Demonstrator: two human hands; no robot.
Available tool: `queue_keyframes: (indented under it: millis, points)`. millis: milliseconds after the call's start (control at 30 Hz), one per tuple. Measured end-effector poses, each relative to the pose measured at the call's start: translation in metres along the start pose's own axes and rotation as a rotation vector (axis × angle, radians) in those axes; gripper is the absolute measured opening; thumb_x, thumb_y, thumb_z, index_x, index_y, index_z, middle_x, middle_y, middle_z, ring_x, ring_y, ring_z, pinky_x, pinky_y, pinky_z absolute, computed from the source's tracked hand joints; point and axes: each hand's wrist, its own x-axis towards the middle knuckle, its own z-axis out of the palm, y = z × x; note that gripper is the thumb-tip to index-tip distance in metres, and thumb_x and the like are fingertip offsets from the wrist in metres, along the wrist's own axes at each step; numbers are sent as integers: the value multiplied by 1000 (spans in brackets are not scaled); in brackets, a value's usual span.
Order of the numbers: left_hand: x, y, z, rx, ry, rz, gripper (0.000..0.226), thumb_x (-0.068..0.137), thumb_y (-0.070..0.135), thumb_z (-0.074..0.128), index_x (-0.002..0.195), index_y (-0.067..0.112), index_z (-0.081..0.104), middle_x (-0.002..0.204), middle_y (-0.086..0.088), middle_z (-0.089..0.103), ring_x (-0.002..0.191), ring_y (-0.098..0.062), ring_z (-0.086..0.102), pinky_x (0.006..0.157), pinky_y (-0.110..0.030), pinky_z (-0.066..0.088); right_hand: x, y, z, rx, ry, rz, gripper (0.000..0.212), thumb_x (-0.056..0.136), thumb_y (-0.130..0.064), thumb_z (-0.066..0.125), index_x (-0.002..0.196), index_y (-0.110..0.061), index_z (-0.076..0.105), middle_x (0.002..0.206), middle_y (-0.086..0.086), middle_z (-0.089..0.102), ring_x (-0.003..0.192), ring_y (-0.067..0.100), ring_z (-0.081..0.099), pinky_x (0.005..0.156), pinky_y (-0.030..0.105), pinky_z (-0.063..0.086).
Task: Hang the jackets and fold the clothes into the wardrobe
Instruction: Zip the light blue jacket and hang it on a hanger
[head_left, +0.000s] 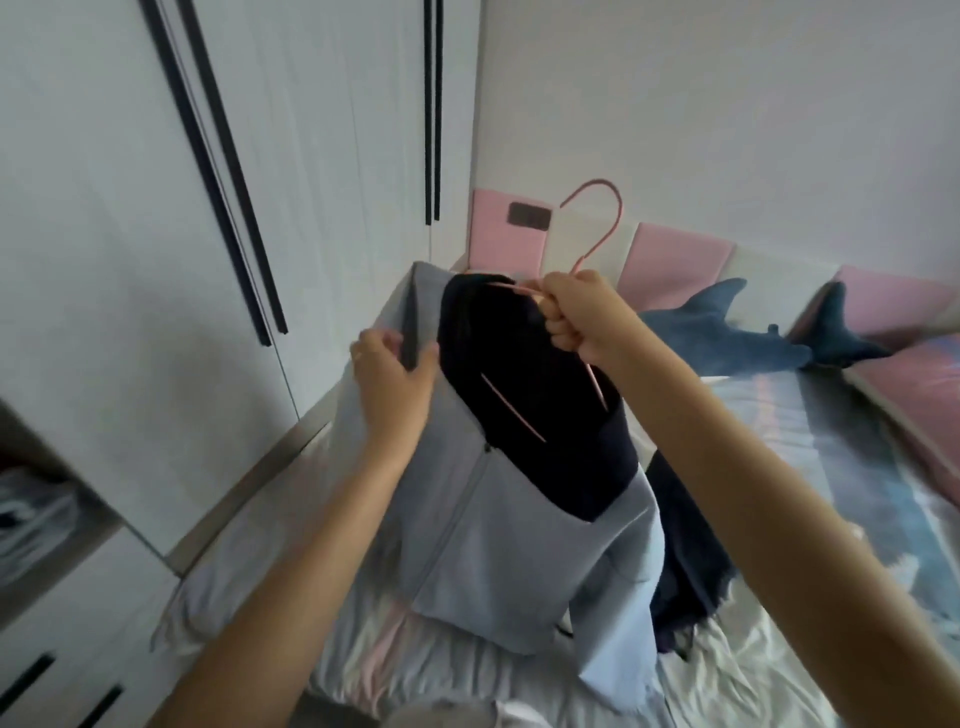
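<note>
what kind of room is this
Most likely a bedroom: a bed with rumpled sheets, pink padded panels along the wall behind it, a plush shark lying on the bed, and tall white wardrobe doors right beside it.

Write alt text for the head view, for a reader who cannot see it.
A person's right hand grips a pink wire hanger set inside a pale blue zip jacket with dark navy lining, while the left hand pinches the jacket's collar edge. They hold it above a bed with crumpled sheets, beside a white wardrobe with dark handles.
</note>
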Motion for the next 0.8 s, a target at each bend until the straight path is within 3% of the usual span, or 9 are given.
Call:
queue_keyframes:
  millis: [67,133,234,367,434,534,667,801]
  points:
    - [-33,-22,26,52,-336,-325,56,79,52,68,92,-1,57,90,-23,57,87,-33,59,71,-35,43,0,1,-4,58,-1,34,19,91,-13,44,101,-8,59,46,-4,38,31,6,27,33,13,22]
    - [-55,-28,47,32,-602,-486,56,83,58,60,76,2,56,74,-20,56,75,-29,61,72,-45,50,-7,1,-5,97,-81,41,18,94,-9,37,94,-7,56,40,-7,34,30,5,24,32,12,19]
    - [-63,-22,66,109,-676,-434,39,89,43,56,65,13,47,68,-5,56,73,-23,60,71,-35,48,-22,0,-12,102,-107,19,23,96,-6,35,80,-12,49,37,-9,30,30,4,20,31,13,17]
    - [-63,-20,71,145,-873,-502,31,93,32,50,70,11,50,70,-7,62,51,-16,59,51,-24,47,-25,9,-35,158,-50,22,23,97,-7,35,84,-10,54,37,-10,29,30,3,20,30,13,17]
    - [-66,-22,69,155,-917,-487,27,92,29,50,72,10,50,73,-7,63,46,-13,60,46,-22,44,-28,17,-46,193,-20,40,28,98,-6,32,84,-9,55,37,-10,28,29,2,19,29,12,16]
    - [-72,-24,64,116,-923,-495,26,90,24,53,69,9,50,60,-2,60,36,-8,57,51,-22,45,-33,32,-60,231,40,37,28,97,-6,32,83,-9,56,37,-11,26,29,1,17,29,12,15]
    - [-56,-25,42,34,-814,-573,26,88,14,55,64,4,52,50,-6,59,36,-11,59,34,-14,36,-36,41,-57,324,79,67,27,98,-7,33,85,-9,56,36,-11,27,28,1,20,29,11,17]
    - [-22,-31,0,-13,-684,-645,24,88,3,55,66,-1,48,58,-16,56,31,-10,55,31,-19,42,-31,30,-9,311,32,79,24,96,-7,33,86,-11,54,38,-10,27,29,3,20,31,10,17]
